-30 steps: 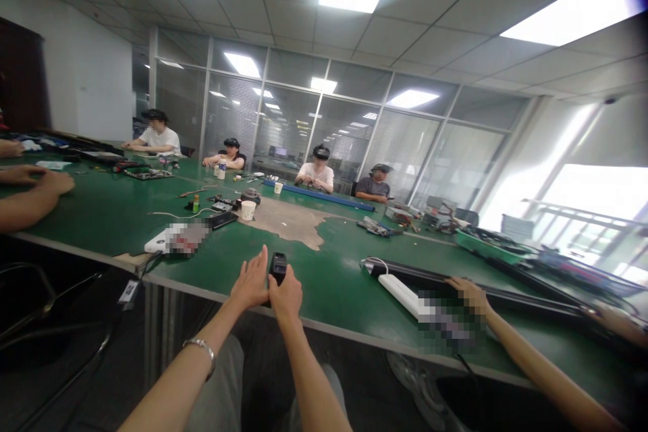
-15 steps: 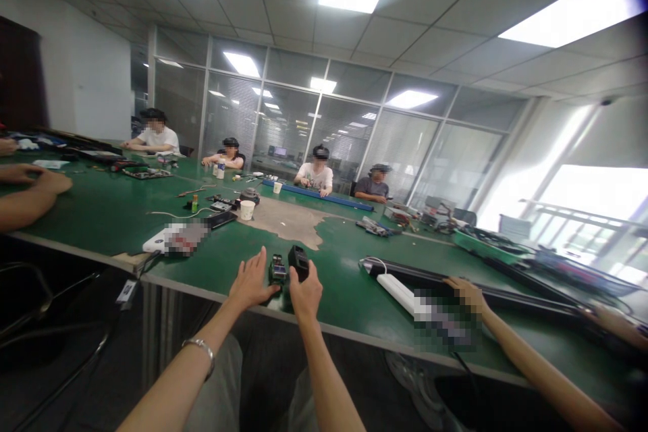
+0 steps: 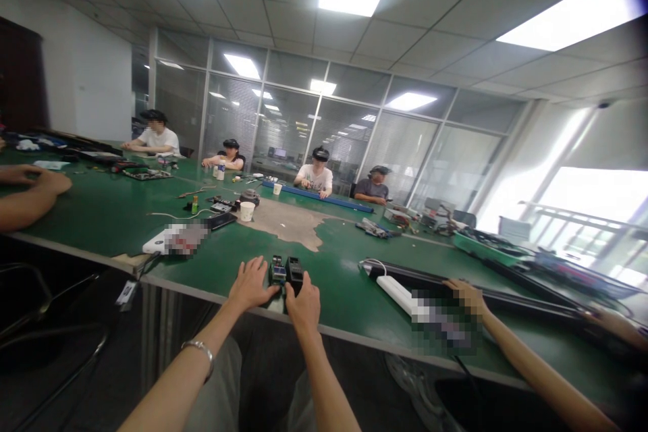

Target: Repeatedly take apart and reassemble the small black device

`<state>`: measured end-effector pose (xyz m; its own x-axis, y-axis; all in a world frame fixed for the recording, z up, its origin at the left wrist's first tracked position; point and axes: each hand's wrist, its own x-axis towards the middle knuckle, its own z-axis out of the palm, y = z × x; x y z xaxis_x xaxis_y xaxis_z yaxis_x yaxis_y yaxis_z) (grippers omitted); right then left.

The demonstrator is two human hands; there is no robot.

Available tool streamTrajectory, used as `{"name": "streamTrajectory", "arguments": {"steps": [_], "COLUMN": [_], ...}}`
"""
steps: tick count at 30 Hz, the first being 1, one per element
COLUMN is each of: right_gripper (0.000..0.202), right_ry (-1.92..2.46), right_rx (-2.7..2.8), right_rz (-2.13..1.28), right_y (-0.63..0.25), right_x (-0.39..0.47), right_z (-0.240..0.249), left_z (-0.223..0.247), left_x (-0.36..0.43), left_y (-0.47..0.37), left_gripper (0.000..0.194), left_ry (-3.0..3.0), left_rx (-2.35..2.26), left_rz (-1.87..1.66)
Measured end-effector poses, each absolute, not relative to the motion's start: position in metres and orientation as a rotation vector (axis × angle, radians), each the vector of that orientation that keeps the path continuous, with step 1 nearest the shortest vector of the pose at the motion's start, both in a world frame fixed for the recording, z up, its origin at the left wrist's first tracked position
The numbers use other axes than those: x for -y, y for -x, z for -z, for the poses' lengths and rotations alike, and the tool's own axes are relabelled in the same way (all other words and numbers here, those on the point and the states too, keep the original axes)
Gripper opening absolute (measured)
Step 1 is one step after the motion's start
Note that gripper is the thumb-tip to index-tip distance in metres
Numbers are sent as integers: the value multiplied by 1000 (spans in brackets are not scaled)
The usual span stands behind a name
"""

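Observation:
A small green circuit board assembly (image 3: 277,271) with a blue block on it sits near the front edge of the green table (image 3: 349,290). My left hand (image 3: 252,285) is beside it on the left, fingers stretched out and the thumb by its near end. Right next to the board stands a black box-shaped housing (image 3: 294,270). My right hand (image 3: 304,300) grips this housing from the near side, thumb on the left and fingers on the right. What lies under the fingertips is hidden.
A white power strip (image 3: 395,293) and long dark rails (image 3: 430,278) lie to the right, with another person's hand (image 3: 468,295) on them. Left are a white power strip (image 3: 156,241) and a paper cup (image 3: 247,211). Several people sit across the table; another person's arms (image 3: 30,199) rest at left.
My right hand has brought the black housing down and slightly left, so it now stands beside the circuit board. My left hand has barely moved.

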<state>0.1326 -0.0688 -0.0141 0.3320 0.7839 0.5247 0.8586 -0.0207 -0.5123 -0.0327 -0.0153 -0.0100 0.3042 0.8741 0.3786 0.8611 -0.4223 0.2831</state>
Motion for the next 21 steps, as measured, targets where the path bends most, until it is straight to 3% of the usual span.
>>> {"name": "streamTrajectory", "arguments": {"steps": [12, 21], "right_gripper": [60, 59], "right_ry": [1610, 1662], "right_rx": [1161, 1274], "right_rz": [-185, -156], "right_y": [-134, -110], "right_x": [61, 59], "right_z": [-31, -40], "left_z": [9, 9], "left_x": [20, 21], "left_y": [34, 33], "left_gripper": [54, 51], "left_ry": [-2542, -2533], "left_rx": [-1652, -1633], "left_rz": [-803, -832]}}
